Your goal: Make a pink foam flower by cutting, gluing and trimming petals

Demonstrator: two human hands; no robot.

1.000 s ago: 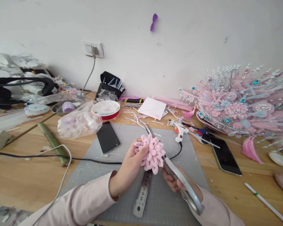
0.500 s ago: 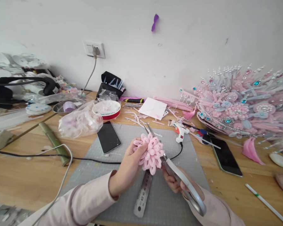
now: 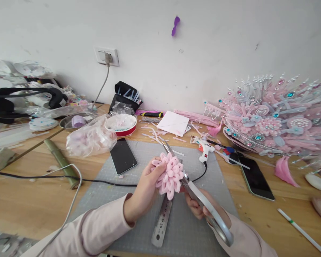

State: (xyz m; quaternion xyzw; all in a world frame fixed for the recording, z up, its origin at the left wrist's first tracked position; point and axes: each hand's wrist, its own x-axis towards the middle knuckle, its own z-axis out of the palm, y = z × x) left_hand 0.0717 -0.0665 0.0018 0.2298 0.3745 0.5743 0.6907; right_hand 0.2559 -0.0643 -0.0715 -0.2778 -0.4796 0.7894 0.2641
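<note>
A pink looped fuzzy flower (image 3: 170,175) is pinched at its left side between the thumb and fingers of my left hand (image 3: 147,187). My right hand (image 3: 200,207) is closed round the silver-grey handles of a pair of scissors (image 3: 207,208). The scissor blades pass beside and behind the flower's right side, and their tips show above it, slightly apart. Below the flower, a steel ruler (image 3: 162,223) lies on the grey cutting mat (image 3: 139,157). Whether the blades touch the petals is hard to tell.
Around the mat are a phone (image 3: 123,156), a second phone (image 3: 256,178), a glue gun (image 3: 204,151), a red-rimmed bowl (image 3: 123,132), a plastic bag (image 3: 88,141) and a bamboo piece (image 3: 61,164). A large pink beaded headpiece (image 3: 273,121) stands right. A black cable crosses the mat.
The flower has turned slightly and shifted a little left in my left hand. The scissor tips have moved a little left and sit closer together.
</note>
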